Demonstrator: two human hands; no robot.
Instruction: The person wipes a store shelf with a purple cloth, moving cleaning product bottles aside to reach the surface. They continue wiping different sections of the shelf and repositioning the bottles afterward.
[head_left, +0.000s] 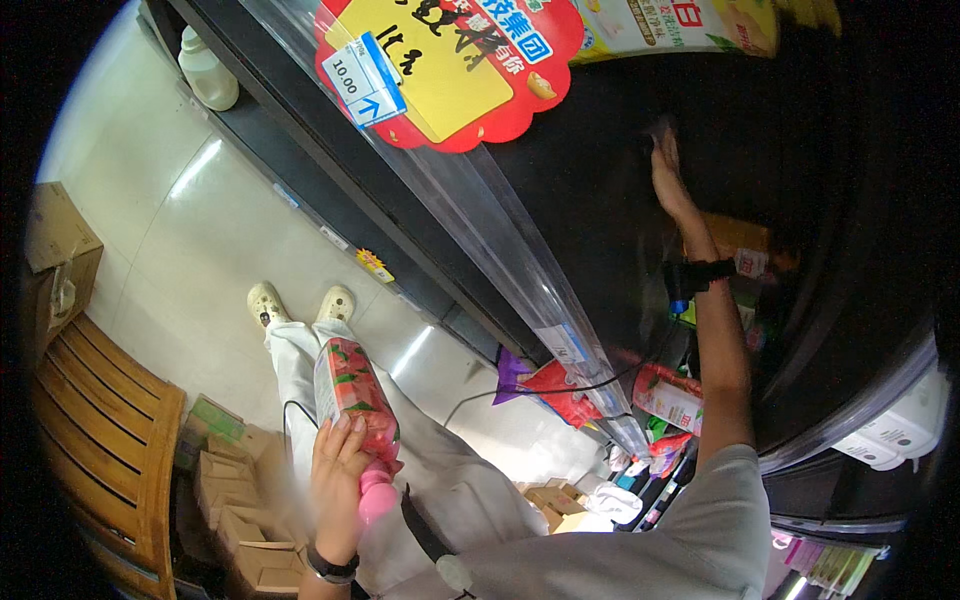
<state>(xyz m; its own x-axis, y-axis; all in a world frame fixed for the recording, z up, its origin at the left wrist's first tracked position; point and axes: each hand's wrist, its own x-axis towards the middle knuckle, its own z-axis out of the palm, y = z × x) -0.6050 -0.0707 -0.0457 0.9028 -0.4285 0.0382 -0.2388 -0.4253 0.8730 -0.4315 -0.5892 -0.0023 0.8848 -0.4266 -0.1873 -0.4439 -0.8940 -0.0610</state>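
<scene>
My left hand (341, 457) grips a plastic bottle (358, 379) with a pink cap and a red label patterned with green leaves, its cap end towards my body. A dark wristwatch (330, 568) is on that wrist. My right hand (667, 169) reaches into the dark shelf (570, 187), fingers extended and close together. Its fingertips are blurred, and I cannot tell whether they hold something. A black strap with a small device (697, 277) sits on my right forearm, with a cable trailing from it.
A clear plastic price rail (480, 217) edges the shelf, with a red and yellow handwritten sign (442, 75). Yellow packaging (675, 30) lies beyond; a red-labelled bottle (667, 397) stands nearer. A white bottle (206, 71) is on the lower shelf. Left are a wooden slatted bench (112, 442) and cardboard boxes (251, 525).
</scene>
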